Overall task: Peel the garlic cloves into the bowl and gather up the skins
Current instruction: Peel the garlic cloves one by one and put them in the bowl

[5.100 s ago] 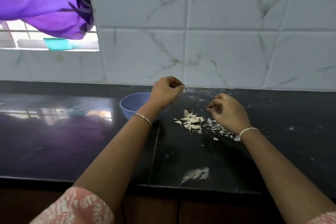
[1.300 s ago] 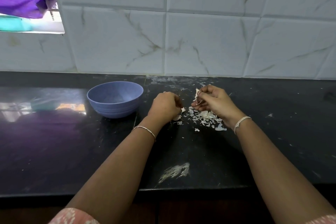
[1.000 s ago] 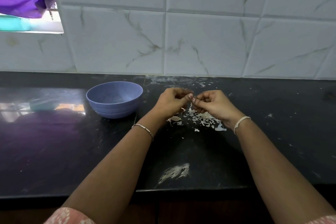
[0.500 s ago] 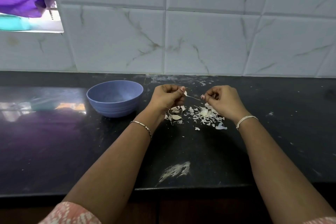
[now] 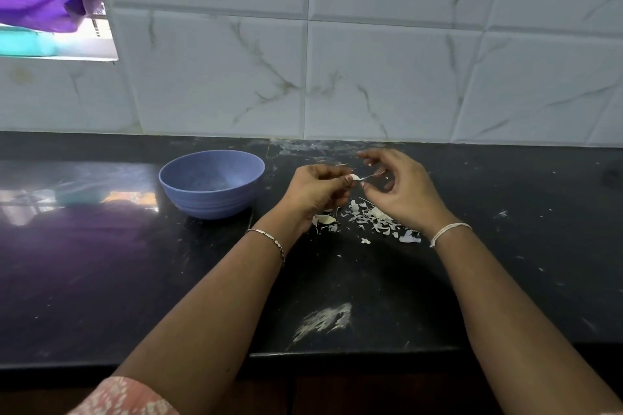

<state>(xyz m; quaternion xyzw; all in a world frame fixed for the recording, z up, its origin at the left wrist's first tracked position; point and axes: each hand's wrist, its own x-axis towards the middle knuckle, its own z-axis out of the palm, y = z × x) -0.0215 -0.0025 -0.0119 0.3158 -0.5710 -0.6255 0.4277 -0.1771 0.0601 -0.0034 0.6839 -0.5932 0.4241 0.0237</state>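
Centre frame, my left hand pinches a garlic clove; my right hand pinches its skin strip; bowl sits left.

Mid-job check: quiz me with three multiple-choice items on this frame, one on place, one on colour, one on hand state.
1. Where does the bowl stand from the skins? A) left B) right C) on them
2. Bowl's colour? A) red B) blue C) green
3. The left hand? A) open and flat B) pinches a garlic clove C) inside bowl
Key: 1 A, it stands left of the pile; 2 B, blue wall; 3 B, fingertips hold the clove, right hand pinches a skin strip.
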